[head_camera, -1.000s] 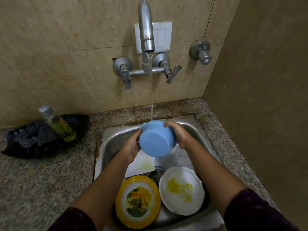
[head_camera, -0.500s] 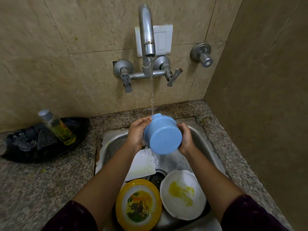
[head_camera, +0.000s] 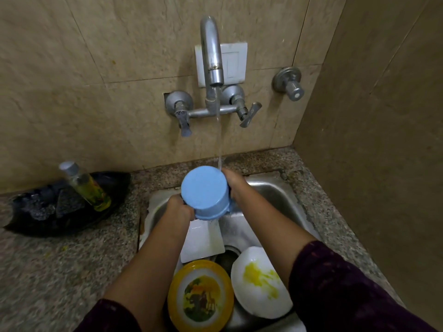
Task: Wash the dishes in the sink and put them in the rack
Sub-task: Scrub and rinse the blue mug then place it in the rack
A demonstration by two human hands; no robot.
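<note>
The blue cup [head_camera: 203, 190] is held above the sink [head_camera: 271, 195] between both hands. Its flat base is turned toward the camera, so its long axis runs from the base, near and high, to the mouth, which points away and down toward the back of the sink and is hidden. The left hand [head_camera: 179, 208] takes the lower left side of the cup and the right hand [head_camera: 236, 185] the upper right side. Each grip is closed around the cup, though the fingertips are behind it. The water stream [head_camera: 219, 144] from the tap [head_camera: 212, 51] falls at the far right edge of the cup, just beside the right hand — this hand is the nearer one. To rinse the inside, the mouth probably must be turned up under the stream. A white plate [head_camera: 260, 281] with a yellow stain lies lower in the sink; no rack is in view.
</note>
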